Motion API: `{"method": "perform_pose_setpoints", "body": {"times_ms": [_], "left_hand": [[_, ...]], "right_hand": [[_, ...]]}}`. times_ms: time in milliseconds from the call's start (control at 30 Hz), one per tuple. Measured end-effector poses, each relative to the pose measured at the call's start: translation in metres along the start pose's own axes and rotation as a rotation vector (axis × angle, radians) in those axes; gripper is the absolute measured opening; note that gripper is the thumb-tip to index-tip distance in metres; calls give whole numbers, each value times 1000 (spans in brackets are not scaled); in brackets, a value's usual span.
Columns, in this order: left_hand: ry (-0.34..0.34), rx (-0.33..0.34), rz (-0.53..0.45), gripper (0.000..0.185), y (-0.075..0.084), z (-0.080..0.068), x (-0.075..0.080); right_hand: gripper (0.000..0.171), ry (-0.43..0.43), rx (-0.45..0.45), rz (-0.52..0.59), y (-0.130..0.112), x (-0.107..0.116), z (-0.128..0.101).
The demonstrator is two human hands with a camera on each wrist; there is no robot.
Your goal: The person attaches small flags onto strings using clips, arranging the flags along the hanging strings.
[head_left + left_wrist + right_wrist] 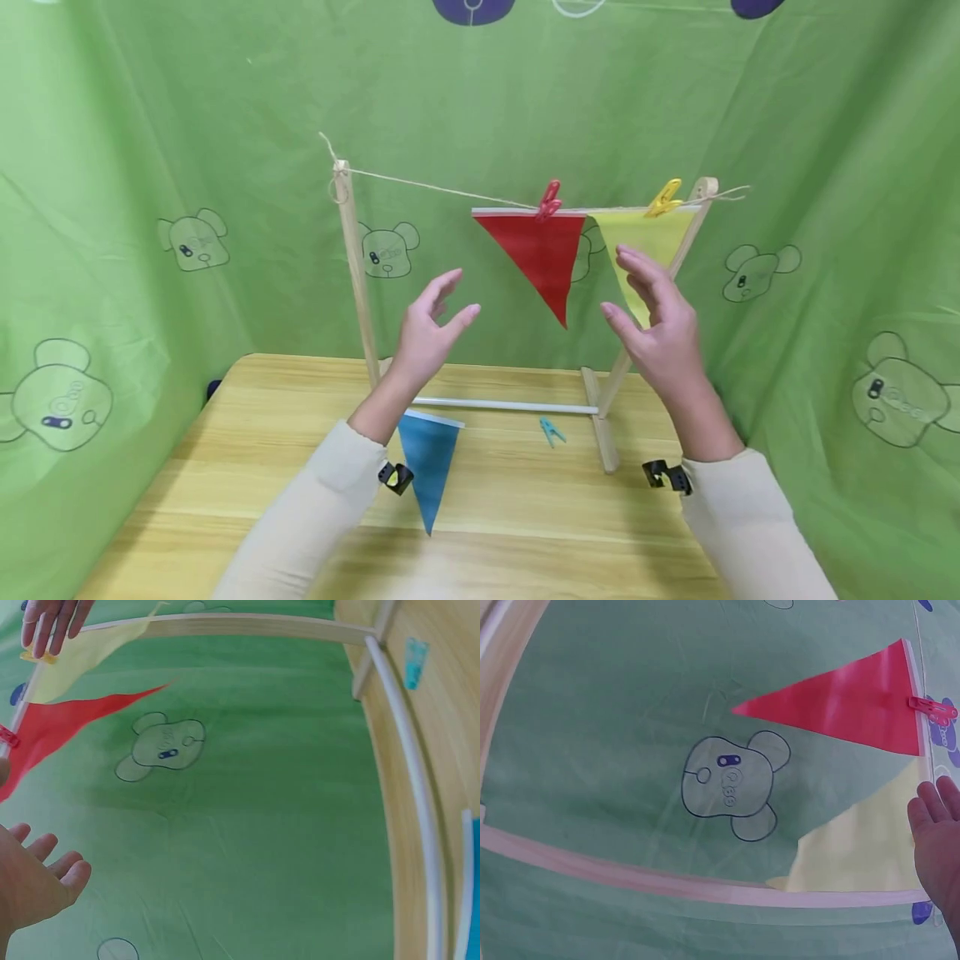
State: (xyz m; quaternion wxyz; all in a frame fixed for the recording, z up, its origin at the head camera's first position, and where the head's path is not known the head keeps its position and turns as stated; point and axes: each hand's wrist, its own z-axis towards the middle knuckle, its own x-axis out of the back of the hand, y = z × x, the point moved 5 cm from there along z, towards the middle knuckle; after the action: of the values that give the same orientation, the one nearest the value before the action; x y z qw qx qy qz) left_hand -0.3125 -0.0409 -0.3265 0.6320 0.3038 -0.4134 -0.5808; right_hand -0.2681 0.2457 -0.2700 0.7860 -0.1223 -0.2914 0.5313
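Raised in front of the wooden stand, my left hand [429, 332] holds nothing, its fingers and thumb spread apart. My right hand [663, 329] is also empty, overlapping the yellow pennant [663, 237] in the head view. That pennant hangs from the string [435, 187] by a yellow clothespin [665, 198]. Left of it, a red clothespin [549, 200] clips the red pennant [543, 254] to the string. On the table, a blue pennant [429, 462] lies below my left wrist, and a light-blue clothespin [552, 432] lies near the stand's right foot.
The stand has a left post [356, 275], a right post [686, 242] and a white crossbar [510, 406] low between them. It stands toward the back of the wooden table [510, 508]. Green curtains [270, 108] with bear faces surround the table.
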Motion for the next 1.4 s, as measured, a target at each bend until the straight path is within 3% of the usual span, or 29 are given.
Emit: {"method": "perform_pose_setpoints", "body": {"times_ms": [433,867,1400], "left_hand": [[-65,78,145,61,-40,-28,9],[-110,120,255,66,-76,-48,16],[-177,200,310,61,-122,-69,26]], "right_hand": [[73,34,-84,9,28,-10,-39],[68,23,-263,-9,60,-22,-81],[64,1,-444,-28,99,-45,-129]]}}
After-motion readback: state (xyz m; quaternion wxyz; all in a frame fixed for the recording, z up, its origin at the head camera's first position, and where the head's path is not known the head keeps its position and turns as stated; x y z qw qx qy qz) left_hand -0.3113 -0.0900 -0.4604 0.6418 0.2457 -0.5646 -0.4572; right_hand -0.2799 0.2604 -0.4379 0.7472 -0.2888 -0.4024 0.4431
